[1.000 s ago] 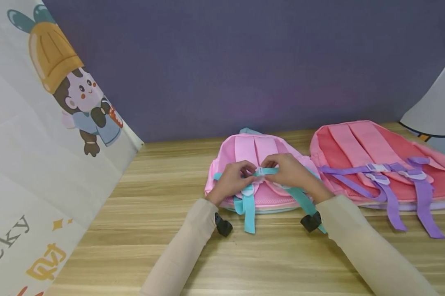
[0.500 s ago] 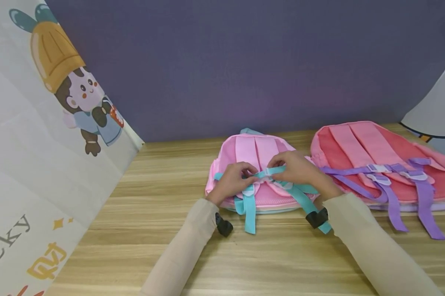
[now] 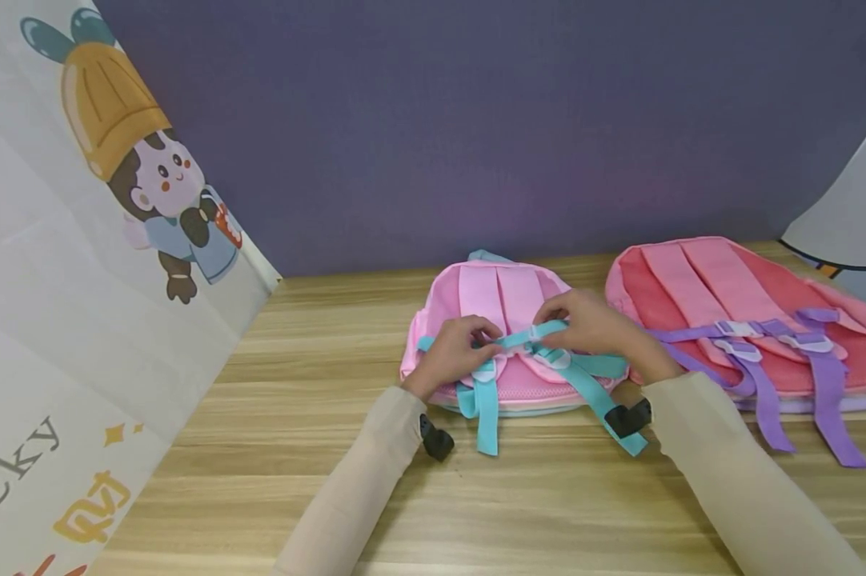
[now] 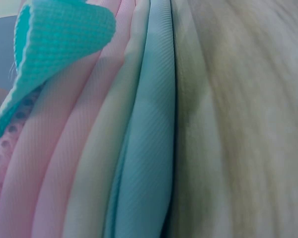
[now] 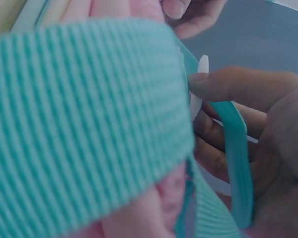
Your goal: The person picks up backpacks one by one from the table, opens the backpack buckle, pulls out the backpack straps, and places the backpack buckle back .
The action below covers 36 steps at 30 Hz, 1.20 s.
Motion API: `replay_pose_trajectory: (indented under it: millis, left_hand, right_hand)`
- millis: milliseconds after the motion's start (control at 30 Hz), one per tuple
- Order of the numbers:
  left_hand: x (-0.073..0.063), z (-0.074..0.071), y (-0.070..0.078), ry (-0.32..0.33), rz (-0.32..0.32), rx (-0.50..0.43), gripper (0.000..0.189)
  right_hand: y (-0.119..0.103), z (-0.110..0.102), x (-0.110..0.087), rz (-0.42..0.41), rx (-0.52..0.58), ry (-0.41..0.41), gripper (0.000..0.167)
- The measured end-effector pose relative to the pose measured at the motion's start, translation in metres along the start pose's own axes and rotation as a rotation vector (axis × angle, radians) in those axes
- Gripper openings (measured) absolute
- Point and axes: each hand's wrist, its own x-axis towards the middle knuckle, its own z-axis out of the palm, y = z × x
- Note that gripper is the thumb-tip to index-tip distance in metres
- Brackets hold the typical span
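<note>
Wooden table [image 3: 310, 488]. Big coral backpack [image 3: 721, 288] on it, straps up; smaller pink backpack [image 3: 521, 292] just beside, same way. Left hand [image 3: 456, 348], right hand [image 3: 586, 322] at pink one, fingers curled in. Purple strap [image 3: 685, 334]: looks clipped, done. Turquoise strap [image 3: 514, 340]: left pinching it. White buckle [image 3: 535, 334]: right pinching it, halves seemingly joined; any tightening to go? Can't tell.

I face a wide slate-blue wall [image 3: 440, 120] on the far side, faintly purple low toward the right. Before me stretches a table [image 3: 310, 368] with pale wood grain running left to right. On my left hangs a creased white sheet [image 3: 37, 296], printed with a cartoon figure [image 3: 170, 188] in an orange hat, dark lettering [image 3: 24, 458] and gold sparkles [image 3: 114, 435]. At far right I see a pale grey panel [image 3: 854, 196] with a black curved line. Soft light brightens the near wood.
</note>
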Motion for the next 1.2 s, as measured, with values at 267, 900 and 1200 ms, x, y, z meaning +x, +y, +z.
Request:
replay_pose_trajectory:
  millis: [267,900,1200]
  left_hand:
    - [-0.001,0.001,-0.001,-0.007,0.001,-0.004,0.015]
    - [-0.001,0.001,-0.002,-0.011,0.013,0.005,0.016]
    - [-0.001,0.001,-0.002,-0.007,0.014,0.004,0.016]
  right_hand:
    - [0.005,-0.011,-0.006,0.004,0.017,0.01,0.019]
    - [0.015,-0.023,-0.014,0.082,-0.008,-0.015,0.024]
    - [0.021,-0.031,-0.016,0.114,-0.02,-0.036,0.021]
